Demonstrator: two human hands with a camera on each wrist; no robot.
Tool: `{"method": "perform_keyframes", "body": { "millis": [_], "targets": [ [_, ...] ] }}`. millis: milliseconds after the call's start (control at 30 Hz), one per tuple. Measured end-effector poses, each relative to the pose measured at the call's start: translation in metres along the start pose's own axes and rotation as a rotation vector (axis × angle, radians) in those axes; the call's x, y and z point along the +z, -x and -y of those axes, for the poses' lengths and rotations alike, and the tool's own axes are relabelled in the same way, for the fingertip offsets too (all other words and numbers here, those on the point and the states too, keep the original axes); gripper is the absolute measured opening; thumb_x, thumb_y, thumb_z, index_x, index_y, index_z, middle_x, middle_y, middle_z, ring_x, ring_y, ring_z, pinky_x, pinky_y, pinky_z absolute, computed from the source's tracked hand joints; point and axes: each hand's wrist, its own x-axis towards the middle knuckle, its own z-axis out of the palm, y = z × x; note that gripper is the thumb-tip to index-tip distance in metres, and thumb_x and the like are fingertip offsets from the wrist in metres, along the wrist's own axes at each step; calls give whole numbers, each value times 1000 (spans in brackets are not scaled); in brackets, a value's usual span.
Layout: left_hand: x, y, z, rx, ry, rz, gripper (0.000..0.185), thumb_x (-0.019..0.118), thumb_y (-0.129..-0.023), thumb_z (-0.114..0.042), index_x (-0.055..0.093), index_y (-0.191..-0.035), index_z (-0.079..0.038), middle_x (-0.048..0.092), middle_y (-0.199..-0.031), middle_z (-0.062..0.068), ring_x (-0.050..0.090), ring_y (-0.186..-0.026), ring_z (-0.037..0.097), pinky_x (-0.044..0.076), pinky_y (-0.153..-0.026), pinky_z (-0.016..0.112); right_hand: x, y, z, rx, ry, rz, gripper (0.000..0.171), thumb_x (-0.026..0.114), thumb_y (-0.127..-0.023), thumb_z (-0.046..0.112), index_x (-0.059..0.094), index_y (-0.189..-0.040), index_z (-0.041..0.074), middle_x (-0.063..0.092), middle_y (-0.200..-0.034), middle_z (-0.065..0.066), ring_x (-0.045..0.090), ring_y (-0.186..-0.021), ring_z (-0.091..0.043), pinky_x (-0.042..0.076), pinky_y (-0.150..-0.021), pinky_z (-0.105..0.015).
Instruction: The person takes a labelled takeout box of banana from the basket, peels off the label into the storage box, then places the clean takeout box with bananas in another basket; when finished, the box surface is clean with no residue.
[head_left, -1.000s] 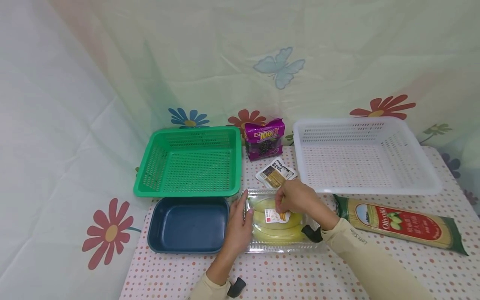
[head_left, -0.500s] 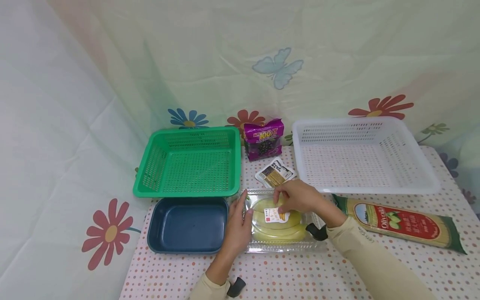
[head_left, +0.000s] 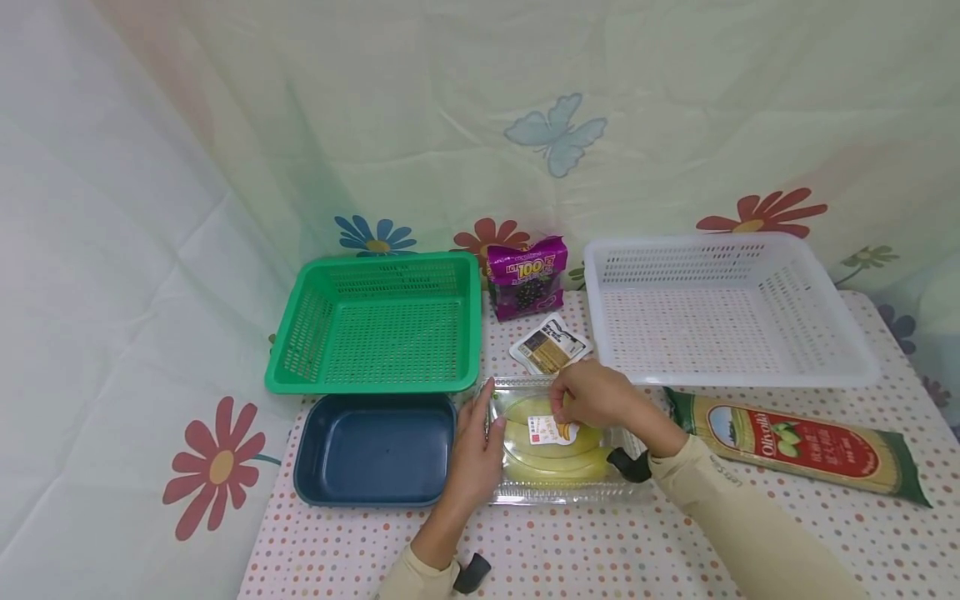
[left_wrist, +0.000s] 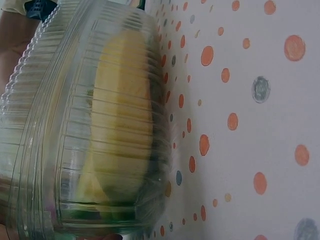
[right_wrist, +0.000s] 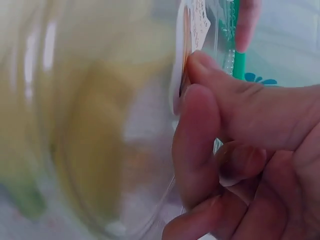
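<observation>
A clear plastic clamshell box [head_left: 570, 496] of bananas [head_left: 555, 473] lies on the table, with a white banana-print sticker [head_left: 542, 430] on its lid. My left hand [head_left: 474, 467] rests along the box's left side, fingers straight, thumb over the lid's edge. Over the lid, my right hand [head_left: 596, 396] has thumb and forefinger at the sticker's right part. From the right wrist, the bent thumb and forefinger [right_wrist: 197, 135] pinch at the edge of the sticker [right_wrist: 198, 25]; the other fingers are curled below. Ribbed box wall [left_wrist: 75, 150] and a yellow banana [left_wrist: 122, 110] fill the left wrist view.
A green basket [head_left: 375, 387] and a dark blue tub [head_left: 375, 502] stand left. Behind the box are a purple candy bag [head_left: 527, 279] and a small white-edged packet [head_left: 551, 343]. To the right are a white basket [head_left: 720, 382] and a spaghetti pack [head_left: 802, 446].
The right thumb and forefinger were together at the sticker, spread apart half a second ago, and are together on it again. The left hand and the box have stayed in place.
</observation>
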Motion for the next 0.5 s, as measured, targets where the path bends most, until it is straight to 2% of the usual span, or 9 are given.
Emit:
{"method": "perform_keyframes", "body": {
  "millis": [133,233,367,500],
  "targets": [
    [0,0,-1,2,2,4,58,47,-109,-27,24,-161,-43,31,-162,17,30,-151,40,29,-117,66,-2,1,-4,-34,-41,19,18,78,-82,8,68,-72,18,53,-63,7,43,-54,-10,35,-49,-25],
    [-1,0,-1,0,4,7,58,47,-109,-27,24,-161,-42,31,-161,17,31,-151,41,29,-117,67,-2,1,-6,-35,-46,18,16,81,-83,11,69,-78,19,51,-63,6,43,-55,-10,35,-50,-26],
    [-1,0,-1,-11,3,8,58,47,-109,-28,23,-160,-44,31,-161,17,32,-150,41,30,-116,67,-1,-2,-5,5,-27,4,17,87,-78,17,70,-80,21,50,-63,4,45,-58,-12,37,-53,-28],
    [0,-1,0,-14,2,7,58,47,-110,-28,23,-160,-45,33,-161,15,32,-150,40,31,-116,66,0,-3,-2,63,-19,-1,17,88,-77,17,72,-73,22,54,-63,4,48,-59,-13,40,-52,-28]
  ]
}}
